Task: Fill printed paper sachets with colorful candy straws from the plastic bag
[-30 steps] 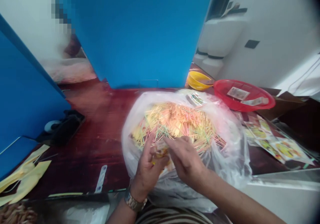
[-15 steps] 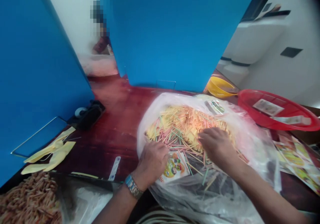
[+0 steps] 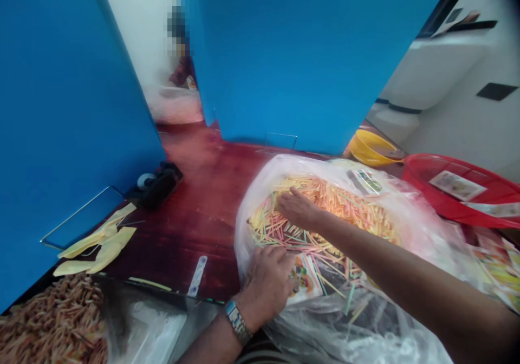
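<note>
A clear plastic bag (image 3: 248, 218) lies spread open on the table, with a heap of thin pastel sticks (image 3: 349, 207) in pink, yellow and green on it. My left hand (image 3: 268, 277), a metal watch on its wrist, is closed at the left edge of a printed packet (image 3: 309, 277) with a colourful cartoon picture. The packet lies at the near side of the heap. My right hand (image 3: 298, 209) reaches across to the far left part of the sticks. Its fingers curl down into them, and the fingertips are hidden.
Blue panels (image 3: 292, 55) stand behind and to the left. A black tape dispenser (image 3: 158, 185) and yellow strips (image 3: 101, 245) lie at left, above a pile of brown sticks (image 3: 52, 320). Red (image 3: 439, 190) and yellow baskets (image 3: 371, 147) stand at right. Another person (image 3: 182, 71) is far back.
My right hand has moved left and away from me, from the middle of the heap to its far left part. My left hand stays at the packet. The whole view has shifted slightly.
</note>
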A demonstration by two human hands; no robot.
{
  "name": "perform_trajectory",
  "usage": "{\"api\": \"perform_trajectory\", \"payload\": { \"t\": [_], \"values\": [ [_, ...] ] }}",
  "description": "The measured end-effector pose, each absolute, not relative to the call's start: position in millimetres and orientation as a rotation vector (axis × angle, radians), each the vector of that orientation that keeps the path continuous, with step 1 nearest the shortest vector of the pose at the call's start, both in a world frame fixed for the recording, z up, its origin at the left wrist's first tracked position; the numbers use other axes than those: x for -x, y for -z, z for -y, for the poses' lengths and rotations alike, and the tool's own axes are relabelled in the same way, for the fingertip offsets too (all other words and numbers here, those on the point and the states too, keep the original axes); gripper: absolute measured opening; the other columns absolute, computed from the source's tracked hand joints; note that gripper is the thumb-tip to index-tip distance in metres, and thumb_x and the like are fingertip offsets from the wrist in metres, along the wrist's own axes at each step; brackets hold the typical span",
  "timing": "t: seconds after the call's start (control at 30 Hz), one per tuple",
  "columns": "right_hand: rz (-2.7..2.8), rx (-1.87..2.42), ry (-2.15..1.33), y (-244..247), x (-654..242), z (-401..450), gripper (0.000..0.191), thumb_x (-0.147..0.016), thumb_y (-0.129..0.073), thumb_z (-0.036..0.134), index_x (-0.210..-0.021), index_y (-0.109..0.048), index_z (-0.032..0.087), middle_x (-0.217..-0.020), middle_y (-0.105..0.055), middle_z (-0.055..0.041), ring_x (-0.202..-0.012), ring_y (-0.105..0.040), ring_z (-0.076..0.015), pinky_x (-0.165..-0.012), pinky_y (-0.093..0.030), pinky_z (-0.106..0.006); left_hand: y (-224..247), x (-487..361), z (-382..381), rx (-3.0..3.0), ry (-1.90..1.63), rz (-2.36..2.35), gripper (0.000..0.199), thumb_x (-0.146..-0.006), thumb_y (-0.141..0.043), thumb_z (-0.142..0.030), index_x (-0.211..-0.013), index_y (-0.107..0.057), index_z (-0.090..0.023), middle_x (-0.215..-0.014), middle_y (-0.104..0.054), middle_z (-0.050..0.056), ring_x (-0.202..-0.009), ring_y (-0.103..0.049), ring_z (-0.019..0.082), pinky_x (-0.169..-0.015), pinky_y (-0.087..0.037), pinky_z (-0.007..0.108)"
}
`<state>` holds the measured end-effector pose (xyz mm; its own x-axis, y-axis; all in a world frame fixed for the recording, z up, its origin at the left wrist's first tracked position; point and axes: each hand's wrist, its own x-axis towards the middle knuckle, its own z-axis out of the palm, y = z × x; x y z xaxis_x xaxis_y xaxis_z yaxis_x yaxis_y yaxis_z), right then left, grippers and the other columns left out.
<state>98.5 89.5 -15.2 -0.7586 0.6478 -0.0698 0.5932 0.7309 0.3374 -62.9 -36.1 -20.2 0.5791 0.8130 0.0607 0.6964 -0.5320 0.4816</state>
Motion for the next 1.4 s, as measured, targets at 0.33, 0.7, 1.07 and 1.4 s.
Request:
{"api": "perform_trajectory", "payload": {
  "t": [0.33,0.7,1.07,1.4],
  "values": [
    [-2.878,-1.557,-0.170,-32,-108,-80,0.020,-0.079,-0.038,0.003,-0.091,-0.049,0.014,-0.080,-0.059,-0.0084,-0.088,-0.051,-0.0232,-0.095,-0.029,-0.052,8,50,-15,-1.605,-1.166,-1.163,0.026,-0.088,-0.045,-0.031,-0.103,-0.059,-0.016,-0.103,-0.062,0.010,-0.102,-0.055,0.023,-0.090,-0.043,0.037],
    [-2.506,-1.731,1.781,-25,-89,-46,0.016,-0.084,-0.035,0.016,-0.074,-0.047,0.017,-0.051,-0.045,0.0051,-0.045,-0.046,-0.0086,-0.044,-0.040,-0.019,11,5,-33,-0.622,-1.248,-0.703,0.029,-0.077,-0.061,-0.041,-0.090,-0.058,-0.016,-0.070,-0.064,0.000,-0.066,-0.062,0.014,-0.061,-0.048,0.024],
    [-2.836,-2.185,0.333,-5,-111,-36,0.026,-0.081,-0.044,0.011,-0.103,-0.057,0.012,-0.103,-0.059,-0.0156,-0.096,-0.057,-0.0230,-0.082,-0.047,-0.037,2,30,-47,-0.145,-1.319,-0.696,0.018,-0.088,-0.046,-0.022,-0.072,-0.052,-0.016,-0.068,-0.059,0.001,-0.066,-0.061,0.015,-0.072,-0.051,0.038],
    [-3.195,-1.478,0.522,-41,-104,-10,0.018,-0.089,-0.041,0.018,-0.092,-0.058,0.015,-0.086,-0.055,-0.0069,-0.077,-0.054,-0.0154,-0.067,-0.047,-0.028,12,27,-7,-0.988,-0.796,-0.749,0.021,-0.069,-0.063,-0.019,-0.056,-0.048,-0.016,-0.048,-0.040,-0.007,-0.044,-0.030,0.005,-0.044,-0.025,0.018]
  ]
}}
